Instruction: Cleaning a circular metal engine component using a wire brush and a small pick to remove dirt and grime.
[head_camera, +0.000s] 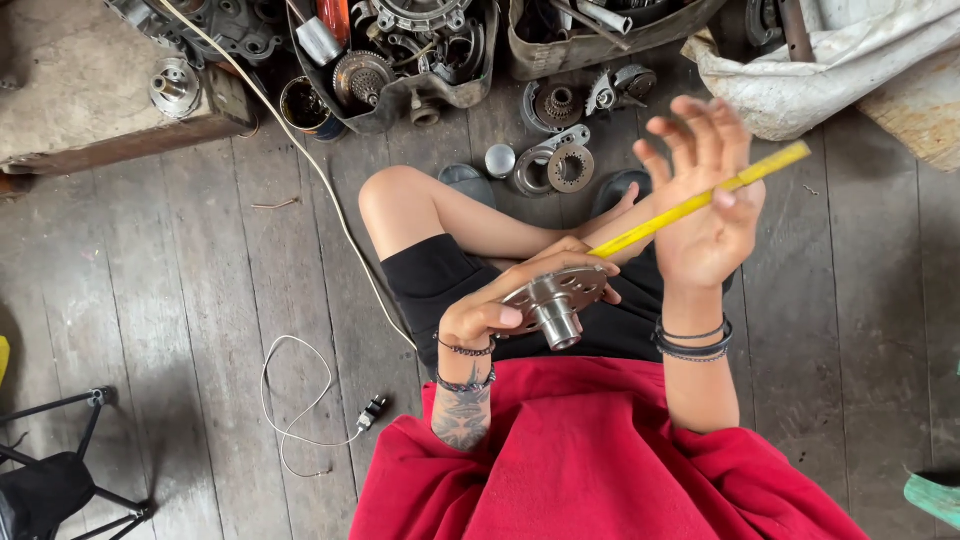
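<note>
My left hand (510, 295) grips a round metal flange with a short hub (553, 297), held over my lap with the hub pointing toward me. My right hand (705, 205) is raised palm-up with fingers spread, and its thumb pins a long yellow stick-like tool (700, 200) across the palm. The tool slants down to the left, and its lower end meets the rim of the flange. I sit cross-legged on a wooden plank floor, in a red shirt and black shorts.
Gears, sprockets and engine parts (560, 160) lie on the floor ahead, with bins of metal parts (400, 50) behind them. A white cable (300, 160) runs across the planks to a small plug (372, 410). A black tripod (60, 470) stands lower left, a white sack (830, 60) upper right.
</note>
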